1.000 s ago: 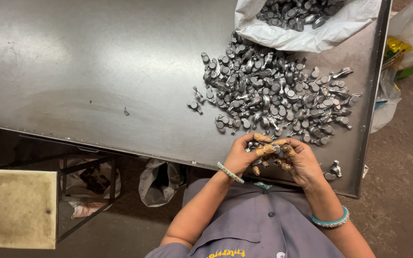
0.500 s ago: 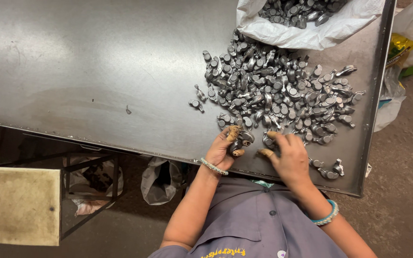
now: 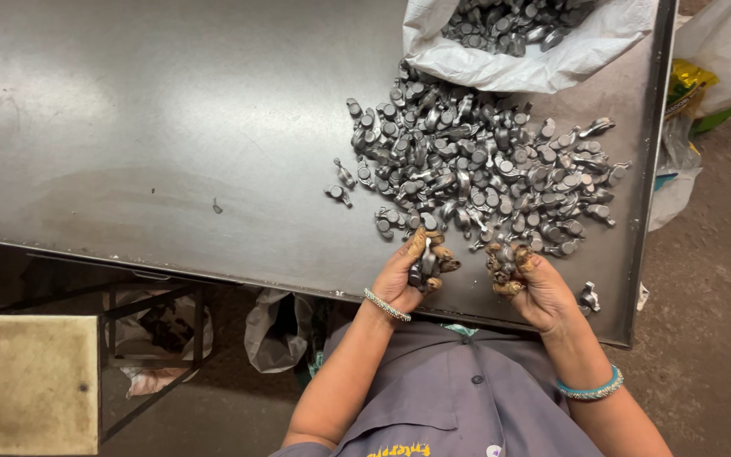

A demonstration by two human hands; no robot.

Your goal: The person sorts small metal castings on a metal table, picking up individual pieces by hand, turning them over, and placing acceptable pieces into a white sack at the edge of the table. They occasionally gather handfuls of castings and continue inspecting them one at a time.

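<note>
Both hands work the near edge of a steel table (image 3: pixel 171 127): left hand (image 3: pixel 408 275) curls around one small grey metal part (image 3: pixel 427 258), fingers w/ brownish wraps closed on it; right hand (image 3: pixel 535 283) grips another metal piece (image 3: pixel 503 254) at its fingertips. Each hand sits at approx. 6 o'clock of the heap of forged parts (image 3: pixel 475 169), just touching its near fringe. At 12 o'clock of the heap, a white sack (image 3: pixel 543 63) lies open w/ more of the same pieces inside. A lone part (image 3: pixel 588 296) rests at 3 o'clock of the right hand, near the table corner; two strays (image 3: pixel 340 186) lie at 9 o'clock of the heap. Step in hand looks like piece-by-piece checking or sorting; next move likely calls for turning each part to view it, then setting it apart from the unsorted heap.
</note>
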